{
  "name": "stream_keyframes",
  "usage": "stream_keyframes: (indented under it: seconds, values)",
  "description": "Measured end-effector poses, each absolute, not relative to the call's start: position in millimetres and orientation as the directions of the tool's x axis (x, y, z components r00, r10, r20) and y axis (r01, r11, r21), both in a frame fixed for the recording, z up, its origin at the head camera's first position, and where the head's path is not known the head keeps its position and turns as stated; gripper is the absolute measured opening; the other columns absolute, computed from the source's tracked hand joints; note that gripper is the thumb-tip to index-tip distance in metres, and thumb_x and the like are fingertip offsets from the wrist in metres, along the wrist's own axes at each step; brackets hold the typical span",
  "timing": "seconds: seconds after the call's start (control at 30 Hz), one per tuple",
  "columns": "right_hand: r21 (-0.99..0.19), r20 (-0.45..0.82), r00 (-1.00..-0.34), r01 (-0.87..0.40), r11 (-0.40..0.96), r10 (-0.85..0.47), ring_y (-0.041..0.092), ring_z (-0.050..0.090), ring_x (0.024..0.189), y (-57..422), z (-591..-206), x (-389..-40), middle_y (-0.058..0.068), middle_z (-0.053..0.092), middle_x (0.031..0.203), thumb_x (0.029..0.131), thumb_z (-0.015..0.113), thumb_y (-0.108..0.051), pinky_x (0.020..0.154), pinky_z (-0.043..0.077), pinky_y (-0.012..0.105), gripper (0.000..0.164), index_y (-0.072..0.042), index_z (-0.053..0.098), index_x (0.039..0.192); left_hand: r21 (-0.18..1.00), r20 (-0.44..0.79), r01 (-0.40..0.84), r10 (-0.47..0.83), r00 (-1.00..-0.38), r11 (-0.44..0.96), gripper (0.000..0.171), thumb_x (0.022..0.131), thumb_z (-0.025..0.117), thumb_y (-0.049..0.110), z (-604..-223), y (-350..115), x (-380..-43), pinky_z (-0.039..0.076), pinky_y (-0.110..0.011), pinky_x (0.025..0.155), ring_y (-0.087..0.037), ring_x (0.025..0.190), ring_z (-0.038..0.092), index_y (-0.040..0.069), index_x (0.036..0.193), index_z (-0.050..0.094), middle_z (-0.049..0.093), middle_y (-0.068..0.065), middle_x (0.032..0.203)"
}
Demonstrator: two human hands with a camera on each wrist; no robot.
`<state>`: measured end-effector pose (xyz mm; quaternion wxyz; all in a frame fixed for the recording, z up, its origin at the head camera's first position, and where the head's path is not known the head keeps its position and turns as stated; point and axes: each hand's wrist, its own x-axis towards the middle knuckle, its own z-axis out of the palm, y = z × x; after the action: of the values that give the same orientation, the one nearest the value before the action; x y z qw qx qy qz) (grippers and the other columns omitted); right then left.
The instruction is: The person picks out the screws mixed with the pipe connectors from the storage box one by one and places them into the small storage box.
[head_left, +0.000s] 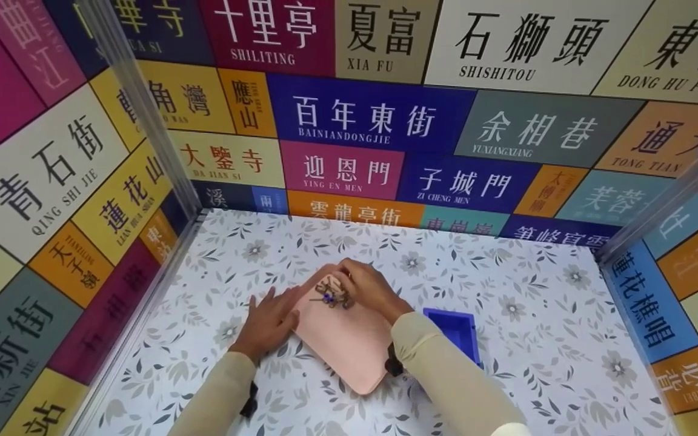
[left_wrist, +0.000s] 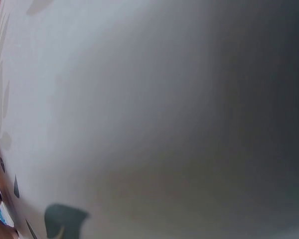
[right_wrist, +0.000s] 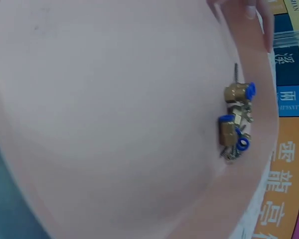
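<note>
Our left hand (head_left: 268, 322), fingers spread, touches the left edge of one pink sheet (head_left: 344, 340) on the bench (head_left: 170, 348); our right hand (head_left: 370, 290) bends at its far corner, whether pinching anything we cannot tell. One hardware pile (head_left: 329, 295) there includes two blue-collared brass fittings (right_wrist: 227, 133). One blue tray (head_left: 449, 314) stands right of the sheet.

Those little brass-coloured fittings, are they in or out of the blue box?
Out, those in view: the fittings lie heaped on the pink mat, apart from the blue box, whose interior is partly hidden.
</note>
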<state>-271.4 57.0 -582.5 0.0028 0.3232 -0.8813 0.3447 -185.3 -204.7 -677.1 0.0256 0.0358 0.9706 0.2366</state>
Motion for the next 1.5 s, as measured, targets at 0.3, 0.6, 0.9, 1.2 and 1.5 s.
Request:
stream_keyframes:
  seconds: [0.3,0.6,0.9,1.2,1.5]
  values:
    - [-0.497,0.428,-0.706,-0.705,0.505,-0.564,0.010,0.064,0.078,81.6,-558.9,-269.3,-0.001,0.069,0.091,0.102,0.063,-0.017,0.069,0.057,0.031,0.002,-0.015,0.064,0.103,0.445,-0.015,0.088,0.105,-0.994,0.891,0.059,0.106,0.036,0.056,-672.0,-207.5,-184.2,0.003,-0.069,0.124,-0.032,0.158,0.022,0.043,0.162,0.023,0.036,0.013,0.165]
    - [-0.426,0.406,-0.701,-0.713,0.558,-0.586,0.006,0.056,0.070,119.6,-544.8,-265.6,-0.004,0.064,0.085,0.106,0.056,-0.028,0.064,0.052,0.028,0.014,-0.016,0.064,0.101,0.430,-0.034,0.073,0.096,-0.995,0.900,0.060,0.105,0.033,0.058,-670.7,-205.8,-183.8,0.002,-0.067,0.125,-0.030,0.159,0.019,0.043,0.162,0.020,0.034,0.014,0.165]
    - [-0.419,0.407,-0.690,-0.723,0.549,-0.598,0.002,0.048,0.067,167.6,-547.8,-247.3,-0.008,0.057,0.079,0.104,0.060,-0.026,0.059,0.044,0.023,0.010,-0.018,0.063,0.098,0.457,-0.032,0.059,0.083,-0.996,0.888,0.060,0.105,0.035,0.059,-674.7,-205.3,-181.7,0.000,-0.066,0.125,-0.029,0.159,0.018,0.043,0.162,0.022,0.034,0.013,0.165]
    - [-0.407,0.426,-0.693,-0.721,0.561,-0.582,0.000,0.048,0.068,208.2,-554.4,-233.1,-0.011,0.055,0.080,0.103,0.062,-0.025,0.059,0.044,0.022,0.008,-0.018,0.064,0.100,0.464,-0.026,0.076,0.100,-0.995,0.882,0.060,0.105,0.037,0.057,-674.8,-208.2,-185.1,0.000,-0.069,0.124,-0.032,0.159,0.019,0.042,0.162,0.023,0.035,0.013,0.165]
    - [-0.416,0.408,-0.732,-0.681,0.602,-0.546,-0.002,0.047,0.069,246.5,-563.0,-215.2,-0.014,0.055,0.082,0.103,0.062,-0.024,0.060,0.043,0.021,0.008,-0.017,0.065,0.100,0.454,-0.041,0.057,0.084,-0.996,0.889,0.061,0.105,0.037,0.058,-676.7,-204.2,-186.3,-0.002,-0.069,0.124,-0.029,0.160,0.017,0.043,0.162,0.021,0.032,0.015,0.166]
